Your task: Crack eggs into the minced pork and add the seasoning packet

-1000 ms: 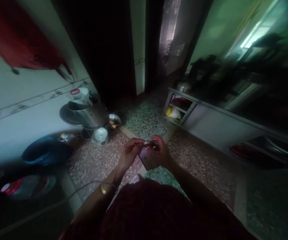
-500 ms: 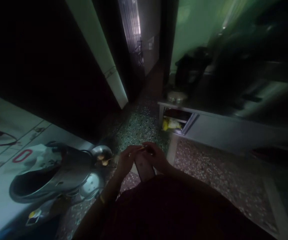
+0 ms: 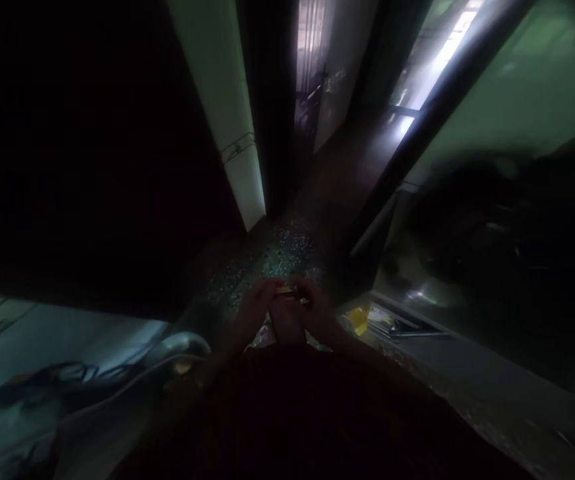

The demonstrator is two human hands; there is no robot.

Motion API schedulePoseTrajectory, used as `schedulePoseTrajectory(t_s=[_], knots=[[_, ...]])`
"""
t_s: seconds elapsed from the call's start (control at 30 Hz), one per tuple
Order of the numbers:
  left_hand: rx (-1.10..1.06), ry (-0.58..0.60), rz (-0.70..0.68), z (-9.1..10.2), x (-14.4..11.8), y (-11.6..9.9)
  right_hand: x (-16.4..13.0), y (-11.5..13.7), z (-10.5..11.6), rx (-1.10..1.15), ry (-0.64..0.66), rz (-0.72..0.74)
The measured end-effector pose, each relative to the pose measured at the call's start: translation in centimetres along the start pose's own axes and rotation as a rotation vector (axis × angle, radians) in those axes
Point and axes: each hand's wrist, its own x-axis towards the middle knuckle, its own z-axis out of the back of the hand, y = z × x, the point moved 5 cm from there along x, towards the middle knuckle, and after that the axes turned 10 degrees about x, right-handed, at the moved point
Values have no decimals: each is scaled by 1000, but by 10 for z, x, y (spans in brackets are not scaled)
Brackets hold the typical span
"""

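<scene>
In the dim light, my left hand (image 3: 260, 307) and my right hand (image 3: 316, 310) are close together in front of my body, fingers bent inward. Between their fingertips is a small pale yellow thing (image 3: 284, 290), too dark and blurred to name. Just below it, between my hands, is a flat, dark, phone-like slab (image 3: 287, 323). Its lower end meets my dark clothing, and I cannot tell what holds it up.
Speckled floor (image 3: 287, 253) runs ahead to a doorway with a bright strip (image 3: 450, 50). On the right stands a counter (image 3: 467, 353), with a yellow item (image 3: 358, 319) on its open shelf. A metal bowl (image 3: 180, 345) sits low on the left.
My view has swung to the right and forward. The bright opening has come into view, and the bin on the left has mostly left it. My hands stay together around the small thing.
</scene>
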Motion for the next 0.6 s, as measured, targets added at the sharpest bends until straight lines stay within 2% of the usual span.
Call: schedulePoseTrajectory(t_s=[0.07,0.13,0.23,0.33,0.47,0.6], knots=[[9,61,6,5,67,-10,52,2,8,-14,-82,-12],[28,148,-14,-1,132,-21,100,3,23,-22,-168,10],[14,266,-72,-27,226,-29,172,-3,55,-29,-284,43],[12,301,-110,-57,320,-30,253,-12,95,-22,-366,59],[71,299,-130,-87,442,-41,371,-5,148,2,-362,69],[139,282,-209,-102,545,-59,481,7,197,32,-328,17]])
